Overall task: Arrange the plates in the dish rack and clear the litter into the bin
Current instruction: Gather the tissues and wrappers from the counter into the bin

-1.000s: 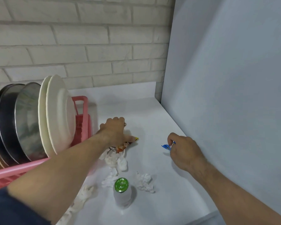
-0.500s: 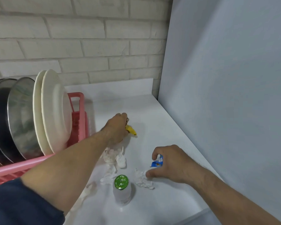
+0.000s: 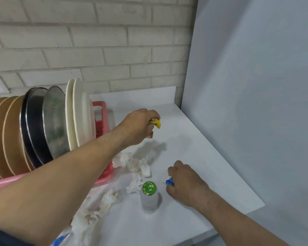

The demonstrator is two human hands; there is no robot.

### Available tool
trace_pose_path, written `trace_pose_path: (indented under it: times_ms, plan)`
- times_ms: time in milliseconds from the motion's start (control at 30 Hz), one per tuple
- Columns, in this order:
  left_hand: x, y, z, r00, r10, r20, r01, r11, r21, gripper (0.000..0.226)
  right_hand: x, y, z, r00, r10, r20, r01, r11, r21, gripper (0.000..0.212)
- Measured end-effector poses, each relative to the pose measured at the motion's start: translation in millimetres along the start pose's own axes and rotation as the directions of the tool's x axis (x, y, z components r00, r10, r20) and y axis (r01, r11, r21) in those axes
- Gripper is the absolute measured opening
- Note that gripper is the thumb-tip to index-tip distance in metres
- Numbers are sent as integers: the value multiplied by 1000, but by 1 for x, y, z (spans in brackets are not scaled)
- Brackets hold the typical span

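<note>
Brown, steel and white plates (image 3: 79, 114) stand upright in the pink dish rack (image 3: 101, 110) at the left. My left hand (image 3: 138, 126) is lifted above the white counter and grips a crumpled yellow and orange wrapper (image 3: 156, 123). My right hand (image 3: 184, 182) rests low on the counter, its fingers curled round a blue wrapper (image 3: 169, 181) and whatever lies under the palm, which is hidden. Crumpled white tissues (image 3: 137, 165) lie between the rack and my right hand. A small clear bottle with a green cap (image 3: 149, 188) stands upright beside my right hand.
More crumpled tissue (image 3: 100, 208) trails toward the near left, with a blue and clear item (image 3: 60, 239) at the bottom edge. A grey wall panel (image 3: 247, 103) borders the counter on the right. The counter's front edge (image 3: 220, 222) runs near my right forearm. A brick wall stands behind.
My left hand has risen off the counter with the yellow wrapper. My right hand has closed over the tissue near the bottle while keeping the blue wrapper.
</note>
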State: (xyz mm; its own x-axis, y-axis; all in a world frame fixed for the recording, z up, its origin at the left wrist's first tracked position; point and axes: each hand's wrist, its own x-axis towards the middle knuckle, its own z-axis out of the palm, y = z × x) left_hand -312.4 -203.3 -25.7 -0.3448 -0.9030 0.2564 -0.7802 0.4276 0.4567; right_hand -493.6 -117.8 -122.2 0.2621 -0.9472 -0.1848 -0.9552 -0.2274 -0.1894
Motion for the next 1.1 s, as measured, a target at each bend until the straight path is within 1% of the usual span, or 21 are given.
trace_pose_path:
  times_ms: [33, 67, 100, 167, 200, 233, 267, 367, 400, 500, 600, 667, 733, 800, 833, 900, 1000, 1100]
  plan:
    - [-3, 2, -3, 999, 24, -24, -24, 999, 22, 21, 1, 2, -1, 1000, 10, -14, -10, 1000, 6, 14]
    - [-11, 3, -9, 998, 50, -35, -48, 998, 51, 17, 1, -1, -4, 999, 21, -37, -20, 999, 27, 13]
    - [-18, 4, -13, 997, 67, -25, -65, 996, 67, 18, 0, -1, -8, 997, 43, -64, -39, 998, 57, 14]
    - [-35, 6, -18, 997, 62, 38, -66, 994, 92, 32, -4, -1, -17, 987, 103, -120, -89, 989, 115, 17]
    - [-43, 6, -20, 996, 60, 62, -67, 991, 118, 34, -6, -2, -21, 980, 134, -147, -113, 983, 146, 15]
    - [-51, 5, -22, 996, 66, 66, -75, 986, 148, 32, -10, -3, -24, 973, 164, -165, -133, 973, 187, 11]
    - [-58, 3, -25, 996, 73, 55, -81, 982, 169, 29, -14, -4, -27, 967, 187, -173, -144, 961, 237, 12]
    - [-80, -3, -37, 997, 82, -18, -78, 986, 146, 27, -29, -8, -32, 966, 206, -154, -141, 925, 353, 41]
    - [-88, -5, -43, 996, 83, -29, -78, 989, 125, 24, -35, -11, -33, 967, 208, -151, -141, 920, 366, 44]
    - [-116, -7, -60, 994, 110, 3, -110, 989, 95, 17, -53, -29, -35, 949, 247, -196, -156, 908, 388, 33]
    - [-134, -7, -66, 989, 144, 39, -147, 984, 95, 15, -68, -44, -38, 901, 332, -280, -161, 854, 495, 24]
    - [-143, -8, -68, 984, 175, 46, -179, 978, 109, 15, -81, -56, -39, 871, 364, -331, -131, 820, 557, 17]
    - [-151, -8, -67, 982, 183, 46, -187, 978, 97, 13, -95, -70, -37, 863, 365, -349, -89, 790, 607, 12]
    - [-161, -6, -67, 984, 173, 45, -176, 981, 75, 3, -108, -82, -34, 888, 331, -319, -76, 791, 607, 16]
    - [-167, -4, -67, 984, 172, 41, -174, 982, 71, 1, -116, -87, -31, 911, 308, -274, -83, 788, 610, 21]
    - [-179, -1, -67, 985, 168, 44, -171, 983, 66, 5, -127, -94, -29, 945, 266, -192, -96, 784, 614, 29]
    - [-200, 6, -69, 985, 160, 62, -162, 986, 40, 14, -141, -101, -28, 958, 225, -179, -66, 777, 626, 32]
    - [-221, 18, -68, 986, 155, 59, -158, 986, 45, 13, -157, -103, -23, 966, 215, -146, -44, 689, 723, 29]
